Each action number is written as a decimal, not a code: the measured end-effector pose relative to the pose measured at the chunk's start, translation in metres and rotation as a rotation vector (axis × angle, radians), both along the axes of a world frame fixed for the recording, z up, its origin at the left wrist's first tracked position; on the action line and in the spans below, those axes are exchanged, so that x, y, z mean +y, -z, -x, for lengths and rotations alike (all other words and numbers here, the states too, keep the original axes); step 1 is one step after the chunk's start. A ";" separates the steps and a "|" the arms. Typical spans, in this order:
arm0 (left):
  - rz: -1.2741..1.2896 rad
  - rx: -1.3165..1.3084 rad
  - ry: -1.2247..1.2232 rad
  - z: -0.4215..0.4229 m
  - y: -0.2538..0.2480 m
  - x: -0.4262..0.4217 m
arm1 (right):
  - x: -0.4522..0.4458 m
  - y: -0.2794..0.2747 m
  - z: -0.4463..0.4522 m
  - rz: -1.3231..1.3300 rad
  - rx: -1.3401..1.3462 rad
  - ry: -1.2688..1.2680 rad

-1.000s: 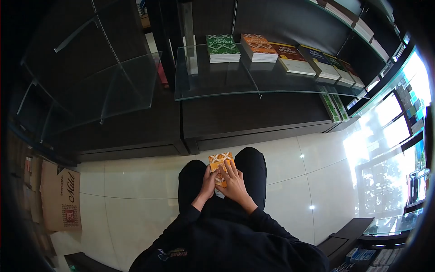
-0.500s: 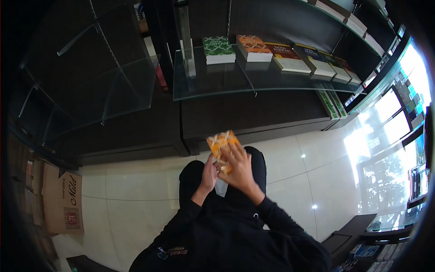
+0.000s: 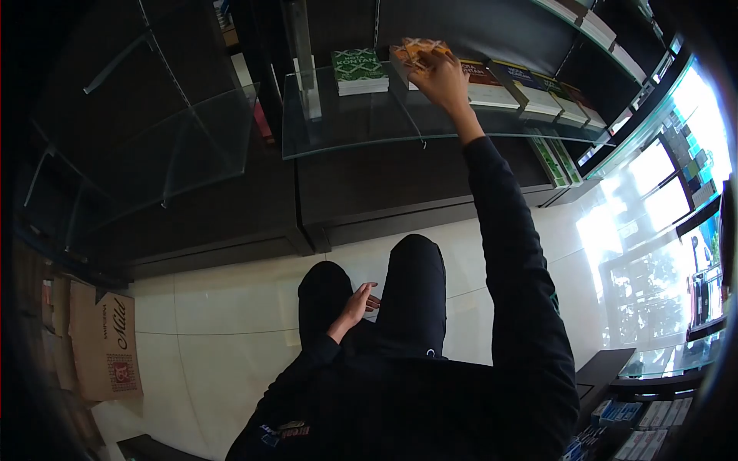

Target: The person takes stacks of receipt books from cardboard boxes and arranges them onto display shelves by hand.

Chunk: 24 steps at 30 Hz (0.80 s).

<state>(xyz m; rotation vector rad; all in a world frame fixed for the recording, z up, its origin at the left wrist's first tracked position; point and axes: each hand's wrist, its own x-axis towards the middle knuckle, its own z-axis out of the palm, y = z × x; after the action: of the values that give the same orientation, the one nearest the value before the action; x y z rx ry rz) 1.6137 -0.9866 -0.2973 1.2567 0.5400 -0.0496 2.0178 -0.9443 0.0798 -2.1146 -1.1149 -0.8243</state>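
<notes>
Floor: pale, shiny tiles (image 3: 231,307) with thin dark lines, easy to see at 8 o'clock.
Big glass shelf: a clear shelf (image 3: 346,131) at 12 o'clock, with a smooth, curvy-looking front edge.
Back board: a very dark board (image 3: 338,27) behind that shelf, also at 12 o'clock.
Low cupboard: a dark brown cupboard (image 3: 377,180) under the big shelf, near the floor.
Other glass shelf: a see-through shelf (image 3: 207,146) at 10 o'clock.
Metal strip: a thin strip (image 3: 161,58) full of little holes, above that other shelf.
Window: bright white glass (image 3: 696,107) at 2 o'clock.
Light: a big white shine (image 3: 615,230) at 3 o'clock.
</notes>
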 end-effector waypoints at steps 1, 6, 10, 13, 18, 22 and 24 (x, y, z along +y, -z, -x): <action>0.024 -0.002 -0.018 0.000 0.007 0.001 | 0.005 0.000 -0.006 0.034 0.012 0.017; 0.086 -0.011 -0.103 0.000 0.015 0.007 | 0.019 0.010 -0.022 0.134 0.027 0.046; 0.094 0.002 -0.110 0.000 0.016 0.007 | 0.026 0.011 -0.032 0.148 0.052 0.013; 0.102 0.016 -0.112 -0.001 0.016 0.008 | 0.028 0.013 -0.035 0.143 0.042 0.047; 0.138 0.025 -0.124 -0.002 0.019 0.010 | 0.032 0.010 -0.041 0.201 0.113 0.042; 0.134 0.031 -0.121 -0.003 0.020 0.010 | 0.034 0.001 -0.040 0.223 0.188 0.009; 0.140 0.026 -0.123 -0.003 0.020 0.011 | 0.034 -0.003 -0.037 0.201 0.219 -0.022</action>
<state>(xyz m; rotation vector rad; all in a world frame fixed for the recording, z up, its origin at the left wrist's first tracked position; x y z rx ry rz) 1.6164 -0.9759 -0.3168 1.0862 0.6255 -0.0004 2.0550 -0.9099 0.0827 -2.2876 -1.1403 -0.4724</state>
